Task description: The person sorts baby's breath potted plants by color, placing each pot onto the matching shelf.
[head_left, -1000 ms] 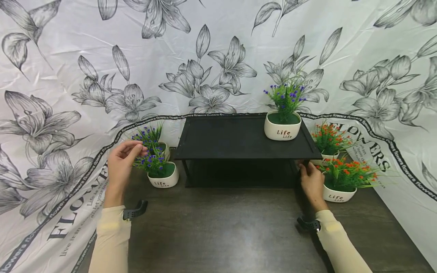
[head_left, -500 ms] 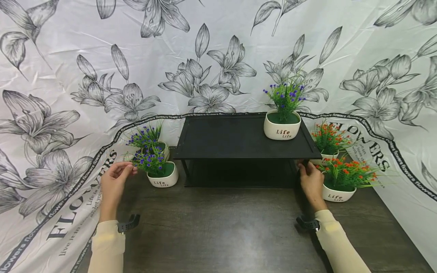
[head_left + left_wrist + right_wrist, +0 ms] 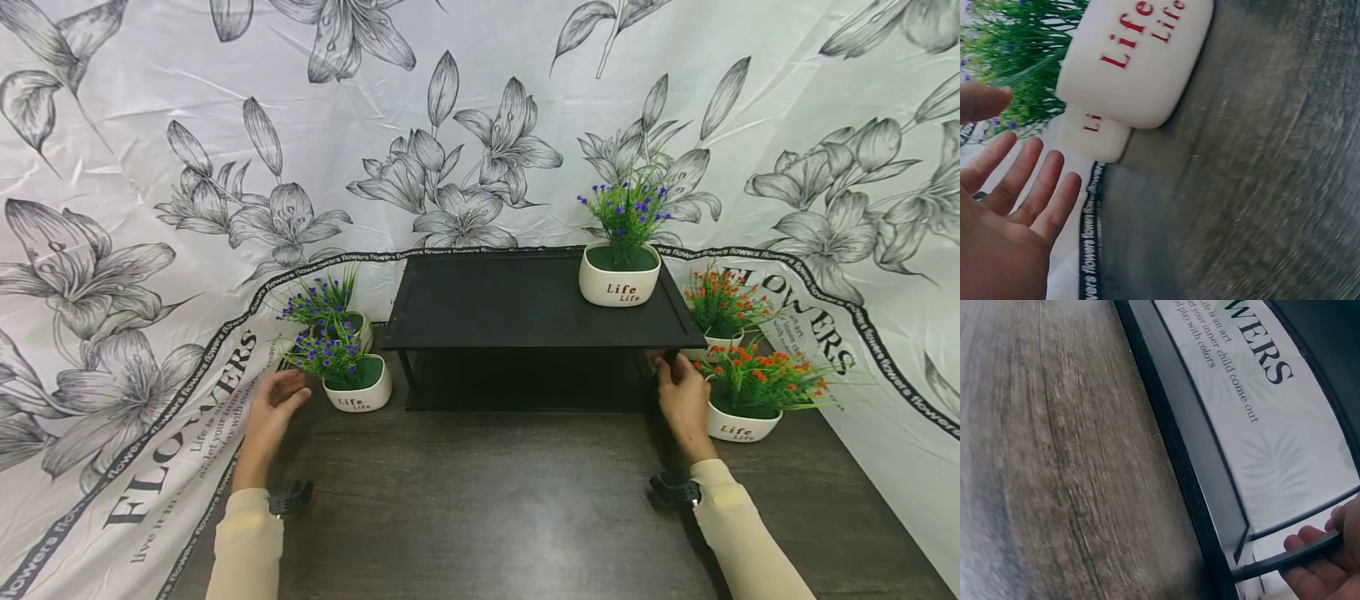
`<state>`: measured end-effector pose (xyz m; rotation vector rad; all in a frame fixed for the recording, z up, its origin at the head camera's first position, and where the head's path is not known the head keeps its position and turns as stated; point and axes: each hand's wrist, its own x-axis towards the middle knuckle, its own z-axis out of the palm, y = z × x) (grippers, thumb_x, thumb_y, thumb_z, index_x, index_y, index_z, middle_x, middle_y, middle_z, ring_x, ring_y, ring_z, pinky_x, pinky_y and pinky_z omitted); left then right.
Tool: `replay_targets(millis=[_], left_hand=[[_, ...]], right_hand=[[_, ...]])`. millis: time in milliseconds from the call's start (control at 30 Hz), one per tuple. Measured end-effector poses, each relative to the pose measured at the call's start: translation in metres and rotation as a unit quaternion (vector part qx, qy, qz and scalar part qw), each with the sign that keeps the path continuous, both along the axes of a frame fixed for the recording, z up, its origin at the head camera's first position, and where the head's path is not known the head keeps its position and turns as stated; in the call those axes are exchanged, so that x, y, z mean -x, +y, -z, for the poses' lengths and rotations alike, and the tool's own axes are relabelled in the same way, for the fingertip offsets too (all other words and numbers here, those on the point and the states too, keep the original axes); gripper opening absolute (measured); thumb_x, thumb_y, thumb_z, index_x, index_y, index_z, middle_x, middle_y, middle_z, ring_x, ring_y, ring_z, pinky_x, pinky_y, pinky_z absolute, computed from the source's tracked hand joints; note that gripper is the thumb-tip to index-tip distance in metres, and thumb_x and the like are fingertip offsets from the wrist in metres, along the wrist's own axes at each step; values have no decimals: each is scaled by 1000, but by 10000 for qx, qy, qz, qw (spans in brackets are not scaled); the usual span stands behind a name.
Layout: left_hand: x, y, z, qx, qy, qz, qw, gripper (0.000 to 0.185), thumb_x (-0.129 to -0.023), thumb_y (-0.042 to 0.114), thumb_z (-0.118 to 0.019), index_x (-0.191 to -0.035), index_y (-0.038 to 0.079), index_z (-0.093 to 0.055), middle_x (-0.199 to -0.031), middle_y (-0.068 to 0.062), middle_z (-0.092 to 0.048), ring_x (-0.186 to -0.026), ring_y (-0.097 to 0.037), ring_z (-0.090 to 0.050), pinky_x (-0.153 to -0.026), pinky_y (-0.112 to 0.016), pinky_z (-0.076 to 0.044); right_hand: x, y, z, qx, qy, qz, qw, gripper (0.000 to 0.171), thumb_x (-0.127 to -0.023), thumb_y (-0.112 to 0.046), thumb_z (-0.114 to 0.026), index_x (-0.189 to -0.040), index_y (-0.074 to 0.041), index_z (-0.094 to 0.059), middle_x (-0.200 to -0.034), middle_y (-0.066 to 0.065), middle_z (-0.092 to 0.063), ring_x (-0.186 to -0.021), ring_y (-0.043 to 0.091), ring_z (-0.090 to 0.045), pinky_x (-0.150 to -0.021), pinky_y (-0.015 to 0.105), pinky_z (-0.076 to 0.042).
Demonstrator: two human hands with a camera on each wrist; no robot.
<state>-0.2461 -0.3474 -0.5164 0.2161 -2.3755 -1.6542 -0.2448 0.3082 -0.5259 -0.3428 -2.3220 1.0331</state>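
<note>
Just beside the nearer purple-flower pot, the left hand hovers over the dark wooden table with its fingers straight and spread apart, holding nothing; the left wrist view shows that pot's white wall close to the fingertips but not touching them. The right hand has its fingers curled round the front right leg of the black two-tier shelf, clamped on the thin black bar seen in the right wrist view. A likely slip, as I judge it: the pot sits close against a second one behind it, so a careless sideways reach could knock the pair together or tip the light plastic stems; a tug on the shelf leg could also shake the pot standing on top. Counted: three purple-flower pots, two at the left and one on the shelf's top tier; two orange-flower pots at the right; one shelf
</note>
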Motion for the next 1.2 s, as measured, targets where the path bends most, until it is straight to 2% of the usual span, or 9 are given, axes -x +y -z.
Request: replay_targets(millis=[100,200,367,500,533,633,767,1000,1200], left_hand=[[2,1,3,70,-265,343,9990,67,-106,17,-69,-162,2,-35,-145,-2,-57,-121,7,-53,-93,-4,-43],[5,5,6,-47,-499,632,9967,81,-106,20,-70,-168,5,-20,-161,-14,-42,-141,-14,-49,-100,-6,-43],[16,14,9,-357,-767,1058,9908,98,-102,14,-73,-171,9,-4,-174,-20,-23,-162,-38,-27,-130,-43,-34],[24,22,13,-573,-757,1346,9863,106,-97,6,-75,-171,10,0,-178,-21,-12,-165,-43,-15,-132,-63,-20],[25,23,14,-583,-738,1421,9854,108,-96,4,-76,-171,11,1,-179,-20,-10,-165,-43,-13,-132,-63,-19],[26,28,16,-609,-622,1627,9828,109,-94,1,-77,-171,13,0,-178,-18,-14,-163,-41,-19,-127,-38,-38],[26,32,19,-483,-598,1741,9817,105,-94,4,-78,-170,11,-6,-171,-20,-28,-154,-36,-34,-98,-8,-46],[26,39,19,-269,-819,1658,9824,97,-93,12,-82,-166,7,-17,-159,-23,-42,-127,-12,-53,-94,-11,-50],[27,41,21,-202,-886,1619,9826,103,-92,13,-84,-167,13,-13,-163,-20,-38,-140,-24,-47,-102,-16,-44]], right_hand=[[1,0,0,-33,31,7,10000,23,-109,-22,-64,-103,0,-69,-96,25,-78,-83,40,-69,-68,42,-44],[1,0,0,-62,25,-39,10000,23,-109,-20,-64,-100,1,-66,-90,25,-75,-77,37,-65,-65,38,-42],[3,1,1,35,-113,-180,9998,21,-110,-18,-60,-110,2,-66,-100,27,-75,-86,37,-68,-70,39,-47],[4,1,2,180,-107,-256,9995,20,-111,-15,-58,-116,2,-66,-111,29,-75,-98,41,-71,-79,48,-50],[4,2,2,190,-88,-268,9994,20,-111,-14,-57,-116,3,-66,-111,29,-75,-98,41,-70,-80,50,-49],[5,2,3,184,-45,-327,9993,20,-110,-13,-58,-117,3,-66,-111,29,-75,-97,40,-70,-78,46,-49],[7,3,3,140,-28,-395,9991,22,-111,-14,-58,-119,4,-67,-114,28,-76,-97,37,-70,-76,36,-47],[7,4,3,134,33,-379,9992,23,-110,-13,-60,-121,4,-69,-113,27,-77,-96,35,-70,-71,18,-40],[7,4,2,98,42,-281,9995,22,-110,-16,-61,-115,3,-71,-106,26,-77,-83,24,-64,-65,14,-36]])
